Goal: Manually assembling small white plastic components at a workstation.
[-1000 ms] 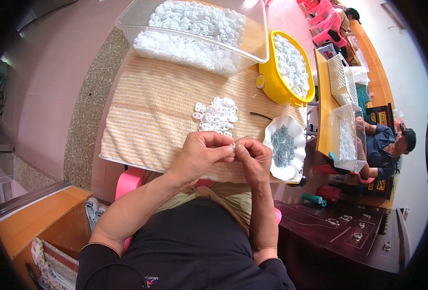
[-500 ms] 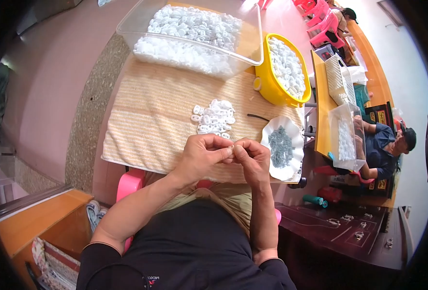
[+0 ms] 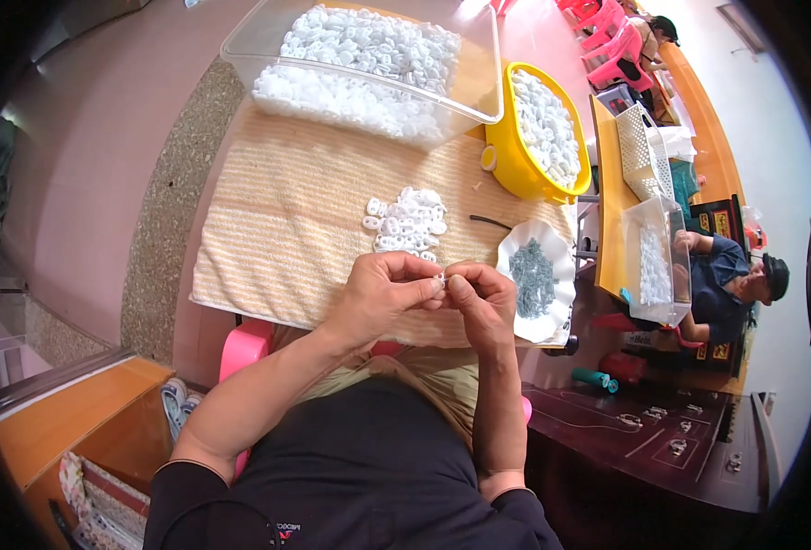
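Above the near edge of the towel-covered table, my left hand (image 3: 389, 291) and my right hand (image 3: 480, 302) meet fingertip to fingertip. Both pinch a small white plastic piece (image 3: 442, 280), mostly covered by the fingers. Just beyond them lies a loose pile of white oval plastic pieces with holes (image 3: 408, 220). Right of my right hand stands a white scalloped dish (image 3: 557, 316) holding many small grey parts (image 3: 532, 277). A thin black stick (image 3: 490, 221) rests on the towel between pile and dish.
A clear plastic bin (image 3: 479, 103) of white pieces stands at the far side, beside a yellow tub (image 3: 506, 167) filled with more. Striped towel (image 3: 277, 202) covers the table. At right, a person (image 3: 731, 275) works at a clear box (image 3: 653, 298). A pink chair (image 3: 245, 353) is below me.
My fingers have shifted slightly around the small white piece, which shows a little more between the fingertips. Otherwise the hands stay in place. The person at right has moved a little.
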Tool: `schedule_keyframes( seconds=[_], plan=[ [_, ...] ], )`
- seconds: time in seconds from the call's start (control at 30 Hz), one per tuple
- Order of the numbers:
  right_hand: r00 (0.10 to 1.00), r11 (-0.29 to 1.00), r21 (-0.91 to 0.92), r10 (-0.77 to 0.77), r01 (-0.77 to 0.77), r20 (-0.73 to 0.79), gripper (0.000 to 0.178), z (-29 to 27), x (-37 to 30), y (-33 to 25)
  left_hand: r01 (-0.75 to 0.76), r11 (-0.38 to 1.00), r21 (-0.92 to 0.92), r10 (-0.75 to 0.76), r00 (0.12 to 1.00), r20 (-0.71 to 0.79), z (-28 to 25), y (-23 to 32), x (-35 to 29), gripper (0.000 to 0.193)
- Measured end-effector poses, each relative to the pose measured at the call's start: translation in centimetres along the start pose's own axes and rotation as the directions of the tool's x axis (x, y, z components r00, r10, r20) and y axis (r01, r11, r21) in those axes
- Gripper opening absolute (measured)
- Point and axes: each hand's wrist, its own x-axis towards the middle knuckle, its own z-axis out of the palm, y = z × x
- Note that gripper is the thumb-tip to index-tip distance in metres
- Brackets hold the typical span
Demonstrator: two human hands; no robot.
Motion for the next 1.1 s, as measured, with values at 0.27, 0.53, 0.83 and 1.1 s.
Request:
schedule_keyframes(
  seconds=[0.27,0.53,0.83,1.1],
  plan=[
    [1.000,0.999,0.022,-0.023,0.023,0.008,0.008,-0.2,0.1,0.4,0.027,0.999,-0.018,-0.027,1.000,0.007,-0.1,0.1,-0.1,0.017],
    [0.994,0.994,0.019,-0.106,0.105,0.035,0.011,-0.5,0.3,1.1,0.038,0.999,-0.034,-0.037,0.999,0.012,-0.1,0.1,-0.1,0.017],
    [0.996,0.995,-0.052,-0.084,0.083,-0.005,0.009,-0.2,0.1,0.4,0.046,0.997,-0.070,-0.046,0.999,0.002,0.0,0.4,-0.2,0.016],
    [0.997,0.997,0.010,-0.070,0.070,0.031,0.015,-0.5,0.0,0.6,0.039,0.995,-0.086,-0.039,0.999,0.000,-0.2,0.3,-0.1,0.017]
  ],
)
